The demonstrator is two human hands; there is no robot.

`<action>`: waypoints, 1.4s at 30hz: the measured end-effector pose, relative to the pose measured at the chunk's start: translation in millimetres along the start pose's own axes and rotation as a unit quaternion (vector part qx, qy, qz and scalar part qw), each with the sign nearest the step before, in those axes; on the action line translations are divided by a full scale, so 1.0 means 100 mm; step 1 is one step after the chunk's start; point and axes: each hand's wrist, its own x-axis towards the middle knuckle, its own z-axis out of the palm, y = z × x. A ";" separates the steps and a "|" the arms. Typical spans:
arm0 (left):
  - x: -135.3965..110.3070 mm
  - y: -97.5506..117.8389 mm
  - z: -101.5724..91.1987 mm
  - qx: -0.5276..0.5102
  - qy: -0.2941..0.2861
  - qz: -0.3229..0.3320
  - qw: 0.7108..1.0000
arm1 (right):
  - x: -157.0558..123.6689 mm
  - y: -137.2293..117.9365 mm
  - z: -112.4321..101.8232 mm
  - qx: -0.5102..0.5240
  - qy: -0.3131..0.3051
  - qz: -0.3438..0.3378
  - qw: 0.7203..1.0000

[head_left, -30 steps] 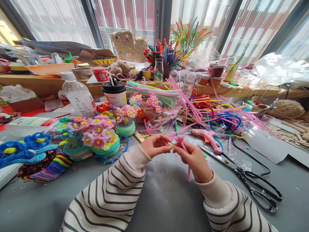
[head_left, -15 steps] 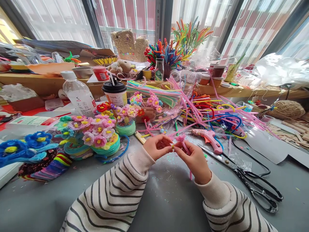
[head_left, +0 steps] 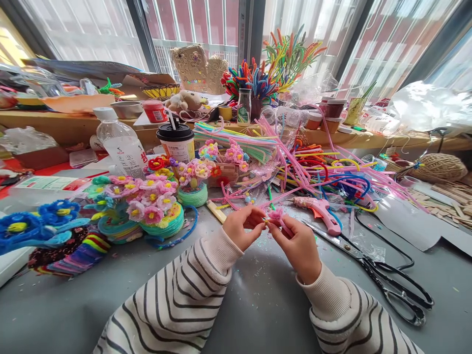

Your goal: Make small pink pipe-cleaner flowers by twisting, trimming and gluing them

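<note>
My left hand (head_left: 243, 228) is closed in a pinch, its fingertips meeting those of my right hand (head_left: 298, 246) above the grey table. A small yellow piece (head_left: 266, 221) shows between the fingertips of both hands; its kind is too small to make out. Fuzzy pink pipe cleaner (head_left: 276, 214), bent into a small cluster, is held in the closed fingers of my right hand. Part of it is hidden behind those fingers. Just right of my right hand lies a pink glue gun (head_left: 320, 211), with large black-handled scissors (head_left: 383, 280) nearer to me.
Pipe-cleaner flowers in pots (head_left: 153, 201) crowd the left, beside a plastic bottle (head_left: 121, 142) and a lidded paper cup (head_left: 177, 142). Loose pink pipe cleaners (head_left: 295, 162) spread across the back. Twine (head_left: 440, 167) and wooden sticks (head_left: 450, 201) lie at the right.
My left hand has shifted slightly right, its thumb and fingers a little farther apart. My right hand has turned slightly, with the pink cluster now a bit lower.
</note>
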 end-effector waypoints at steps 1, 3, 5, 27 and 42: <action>0.00 0.00 0.00 0.030 0.006 0.014 0.999 | 0.00 0.00 0.00 -0.012 0.009 -0.011 1.000; -0.01 0.00 0.00 0.102 0.013 0.047 0.994 | 0.00 0.00 0.00 -0.035 0.024 -0.027 0.999; -0.02 -0.01 0.01 0.180 0.015 0.081 0.980 | 0.00 0.00 0.00 -0.051 0.031 -0.041 0.997; -0.06 0.02 0.05 0.213 0.009 0.044 0.976 | -0.03 0.02 0.00 -0.066 0.055 -0.094 0.992; 0.02 0.07 0.03 -0.212 -0.046 -0.183 0.959 | -0.04 -0.03 -0.01 -0.039 0.044 -0.122 0.991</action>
